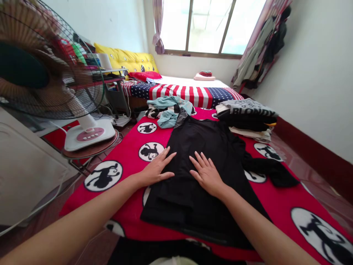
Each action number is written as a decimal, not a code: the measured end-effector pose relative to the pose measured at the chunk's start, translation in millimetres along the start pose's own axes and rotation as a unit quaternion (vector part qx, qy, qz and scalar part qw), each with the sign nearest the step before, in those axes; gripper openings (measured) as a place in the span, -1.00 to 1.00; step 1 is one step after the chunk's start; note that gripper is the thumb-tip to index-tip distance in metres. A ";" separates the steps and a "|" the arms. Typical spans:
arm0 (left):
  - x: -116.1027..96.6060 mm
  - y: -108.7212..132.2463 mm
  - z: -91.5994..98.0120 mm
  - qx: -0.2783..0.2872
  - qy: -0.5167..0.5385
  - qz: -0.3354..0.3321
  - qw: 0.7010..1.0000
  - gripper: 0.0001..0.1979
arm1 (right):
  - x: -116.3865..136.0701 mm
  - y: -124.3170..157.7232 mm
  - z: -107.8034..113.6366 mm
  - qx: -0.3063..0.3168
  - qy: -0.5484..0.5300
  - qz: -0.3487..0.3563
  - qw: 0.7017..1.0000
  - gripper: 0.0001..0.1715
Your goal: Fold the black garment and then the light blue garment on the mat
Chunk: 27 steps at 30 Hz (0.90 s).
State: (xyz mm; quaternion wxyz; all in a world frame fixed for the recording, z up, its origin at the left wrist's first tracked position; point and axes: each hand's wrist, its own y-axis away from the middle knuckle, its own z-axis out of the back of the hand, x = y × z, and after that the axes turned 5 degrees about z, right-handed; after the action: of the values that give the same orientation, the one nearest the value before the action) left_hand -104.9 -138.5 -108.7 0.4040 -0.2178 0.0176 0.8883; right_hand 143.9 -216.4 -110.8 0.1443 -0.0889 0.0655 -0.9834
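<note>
A black long-sleeved top [204, 206] lies spread out, its collar end away from me. One sleeve stretches out to the right; the left side looks folded in over the body. My left hand [156, 170] rests at the top's left edge with its fingers apart. On the middle of the top, my right hand [205, 173] lies flat, fingers spread. Neither hand grips anything. Under the top is a red blanket [127, 195] printed with black monkey figures in white circles.
Rumpled light-blue clothing [169, 110] lies beyond the top on the left. A stack of folded clothes [248, 116] stands at the far right. A fan [88, 134] sits on a round stool to the left. Behind is a bed with a flag-patterned cover [179, 92].
</note>
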 end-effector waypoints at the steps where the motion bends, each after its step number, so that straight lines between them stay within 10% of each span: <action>1: -2.7 7.5 2.9 0.002 0.015 -0.010 1.000 -0.21 | 4.0 8.4 2.6 -0.002 -0.029 0.012 1.000 -0.39; 8: -26.3 50.0 31.4 0.013 0.120 -0.111 0.986 -0.82 | 41.8 59.4 30.2 -0.057 -0.242 0.103 0.963 -0.68; 21: -70.7 58.0 55.8 0.105 0.027 -0.122 0.987 -0.79 | 66.3 52.6 60.2 0.063 -0.292 0.112 0.948 -0.74; 27: -71.5 -34.2 32.2 -0.093 0.035 -0.025 0.995 -0.62 | 58.6 -31.6 45.1 -0.233 -0.368 -0.069 0.897 -0.56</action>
State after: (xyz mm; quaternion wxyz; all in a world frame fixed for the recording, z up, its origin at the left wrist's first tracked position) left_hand -50.8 -159.7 -45.9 0.4032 -0.2861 -0.0563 0.8674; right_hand 88.8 -208.3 -52.8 0.0647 -0.4802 0.2286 -0.8443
